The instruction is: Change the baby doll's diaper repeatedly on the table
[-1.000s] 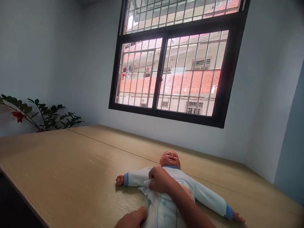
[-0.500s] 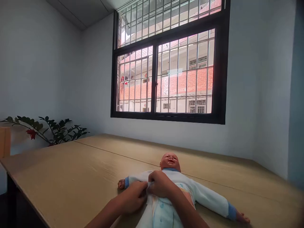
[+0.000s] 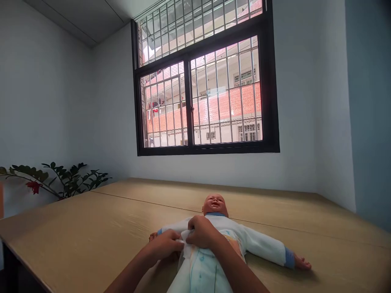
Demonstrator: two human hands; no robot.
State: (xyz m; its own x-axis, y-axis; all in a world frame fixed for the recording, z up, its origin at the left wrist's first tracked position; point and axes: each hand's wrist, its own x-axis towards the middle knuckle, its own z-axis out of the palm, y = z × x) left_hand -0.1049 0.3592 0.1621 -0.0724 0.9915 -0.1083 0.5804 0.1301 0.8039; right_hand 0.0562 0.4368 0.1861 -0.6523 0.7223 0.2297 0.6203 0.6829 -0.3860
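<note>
A baby doll (image 3: 215, 205) lies on its back on the table, in a white long-sleeved top (image 3: 264, 246) with blue collar and cuffs. Around its hips is a white diaper (image 3: 203, 266) with pale blue print. My right hand (image 3: 203, 232) is closed over the white edge of the diaper at the left side of the waist. Close beside it, my left hand (image 3: 165, 246) has its fingers bent together at the same white flap (image 3: 185, 236); its fingertips are partly hidden. My right forearm crosses over the doll's lower body.
The wooden table (image 3: 91, 228) stretches to the wall, with a seam across it. Behind it is a barred window (image 3: 198, 101) in a black frame. A leafy plant (image 3: 71, 179) with a red flower stands beyond the table at the left.
The camera view has turned slightly to the right. My hands have drawn a little apart, and more of the diaper's white flap shows between them.
</note>
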